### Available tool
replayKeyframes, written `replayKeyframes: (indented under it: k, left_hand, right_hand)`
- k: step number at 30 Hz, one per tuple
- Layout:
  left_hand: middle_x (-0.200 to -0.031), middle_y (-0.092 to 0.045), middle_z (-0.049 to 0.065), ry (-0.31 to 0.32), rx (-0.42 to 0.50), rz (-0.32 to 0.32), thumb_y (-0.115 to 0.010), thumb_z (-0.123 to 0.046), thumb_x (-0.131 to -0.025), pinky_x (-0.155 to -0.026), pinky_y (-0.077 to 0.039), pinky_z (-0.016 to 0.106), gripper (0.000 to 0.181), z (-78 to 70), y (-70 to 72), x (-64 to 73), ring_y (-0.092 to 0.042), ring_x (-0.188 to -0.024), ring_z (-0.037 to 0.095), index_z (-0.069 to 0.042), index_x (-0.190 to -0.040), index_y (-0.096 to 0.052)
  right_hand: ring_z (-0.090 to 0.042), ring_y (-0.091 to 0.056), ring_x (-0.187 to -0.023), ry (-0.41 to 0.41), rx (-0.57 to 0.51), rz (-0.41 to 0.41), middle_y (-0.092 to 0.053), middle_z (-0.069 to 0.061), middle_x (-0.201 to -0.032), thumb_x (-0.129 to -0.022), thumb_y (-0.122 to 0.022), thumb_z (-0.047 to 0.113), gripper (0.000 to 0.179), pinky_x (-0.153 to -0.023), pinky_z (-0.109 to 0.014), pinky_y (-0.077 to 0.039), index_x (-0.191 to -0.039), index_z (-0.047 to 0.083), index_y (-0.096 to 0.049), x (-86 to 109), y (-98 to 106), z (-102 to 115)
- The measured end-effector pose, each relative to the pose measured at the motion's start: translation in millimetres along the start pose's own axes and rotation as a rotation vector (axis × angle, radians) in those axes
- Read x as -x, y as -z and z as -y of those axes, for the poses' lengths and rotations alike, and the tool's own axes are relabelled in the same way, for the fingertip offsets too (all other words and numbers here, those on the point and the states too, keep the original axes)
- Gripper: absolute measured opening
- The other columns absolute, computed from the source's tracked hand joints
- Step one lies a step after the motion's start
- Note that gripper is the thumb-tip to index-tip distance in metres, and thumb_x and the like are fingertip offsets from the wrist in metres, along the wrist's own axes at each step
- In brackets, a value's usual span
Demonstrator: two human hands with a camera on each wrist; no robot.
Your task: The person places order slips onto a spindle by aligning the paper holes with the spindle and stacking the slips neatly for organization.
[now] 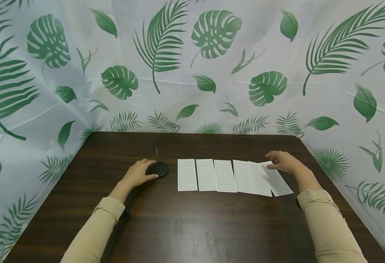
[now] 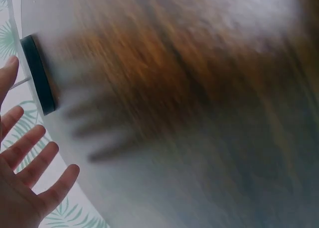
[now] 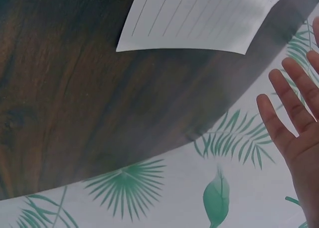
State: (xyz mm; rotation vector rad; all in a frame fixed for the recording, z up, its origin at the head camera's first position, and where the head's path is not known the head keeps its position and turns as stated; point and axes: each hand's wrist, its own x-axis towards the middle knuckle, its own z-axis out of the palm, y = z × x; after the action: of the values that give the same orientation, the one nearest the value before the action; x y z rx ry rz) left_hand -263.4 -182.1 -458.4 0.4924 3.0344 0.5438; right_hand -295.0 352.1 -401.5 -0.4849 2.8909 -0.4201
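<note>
A black round base with a thin upright metal spike, a bill spike (image 1: 159, 169), stands on the table left of the papers. My left hand (image 1: 138, 173) lies at its left side, thumb in front and fingers behind. In the left wrist view the fingers look spread and loose beside the base (image 2: 40, 77); whether they touch it, I cannot tell. Over the top of the rightmost lined paper slip (image 1: 279, 181) hovers my right hand (image 1: 285, 162), its fingers relaxed and apart in the right wrist view. That slip (image 3: 194, 26) lies tilted, its edge slightly raised.
Several more white lined slips (image 1: 187, 175) lie in a row across the middle of the dark wooden table (image 1: 192, 226). Those at the right overlap. A white curtain with green leaf prints (image 1: 179, 73) surrounds the table's back and sides.
</note>
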Motion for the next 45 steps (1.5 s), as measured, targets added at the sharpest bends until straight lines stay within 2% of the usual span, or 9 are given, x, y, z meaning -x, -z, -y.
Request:
replayKeyframes:
  k: [4, 11, 24, 33, 40, 45]
  left_hand:
    - [-0.137, -0.048, 0.022, -0.008, 0.023, 0.013, -0.068, -0.040, -0.084, -0.097, -0.043, 0.059, 0.066, -1.8, -1.4, -1.3, -0.046, -0.123, 0.042, -0.008, -0.137, -0.047]
    - [-0.136, -0.048, 0.022, 0.007, -0.012, 0.025, -0.068, -0.043, -0.084, -0.095, -0.044, 0.059, 0.069, -1.0, -6.6, -3.8, -0.048, -0.121, 0.042, -0.007, -0.138, -0.046]
    - [-0.135, -0.049, 0.023, 0.018, -0.080, 0.060, -0.065, -0.045, -0.086, -0.094, -0.045, 0.057, 0.069, -5.3, -2.8, -10.2, -0.049, -0.120, 0.041, -0.005, -0.139, -0.046]
    - [-0.132, -0.052, 0.020, 0.055, -0.069, 0.053, -0.069, -0.044, -0.082, -0.091, -0.047, 0.056, 0.070, -5.8, -4.2, -11.2, -0.051, -0.117, 0.039, -0.007, -0.137, -0.049]
    - [-0.131, -0.053, 0.020, 0.052, -0.088, 0.037, -0.069, -0.045, -0.082, -0.093, -0.047, 0.055, 0.069, -5.3, -4.8, -12.4, -0.051, -0.117, 0.039, -0.006, -0.136, -0.050]
    - [-0.136, -0.048, 0.020, 0.082, -0.035, 0.064, -0.070, -0.041, -0.082, -0.094, -0.042, 0.062, 0.069, -7.6, -6.4, -13.6, -0.047, -0.121, 0.041, -0.006, -0.137, -0.048]
  right_hand:
    - [-0.049, -0.056, -0.102, 0.010, 0.002, -0.024, -0.057, -0.035, -0.112, -0.083, -0.071, 0.016, 0.050, -0.083, -0.056, -0.049, -0.121, -0.011, -0.052, -4.2, -4.0, -0.7]
    - [-0.050, -0.053, -0.105, 0.016, 0.026, -0.078, -0.055, -0.036, -0.115, -0.082, -0.072, 0.016, 0.054, -0.085, -0.058, -0.046, -0.122, -0.013, -0.050, -9.6, -15.5, -5.2]
    - [-0.055, -0.042, -0.117, -0.133, -0.011, -0.021, -0.045, -0.040, -0.127, -0.079, -0.075, 0.021, 0.071, -0.096, -0.063, -0.038, -0.129, -0.016, -0.040, -8.1, -30.7, -19.9]
    - [-0.058, -0.028, -0.126, -0.265, -0.036, 0.064, -0.027, -0.043, -0.138, -0.077, -0.075, 0.042, 0.099, -0.102, -0.065, -0.032, -0.137, -0.018, -0.024, -5.7, -32.4, -19.4]
    - [-0.059, -0.027, -0.126, -0.270, -0.058, 0.070, -0.024, -0.046, -0.137, -0.077, -0.076, 0.035, 0.098, -0.104, -0.064, -0.031, -0.135, -0.024, -0.023, -3.0, -33.4, -19.3]
    - [-0.059, -0.026, -0.125, -0.298, -0.060, 0.069, -0.023, -0.047, -0.136, -0.075, -0.078, 0.036, 0.101, -0.104, -0.064, -0.030, -0.133, -0.026, -0.023, -1.3, -38.0, -13.6]
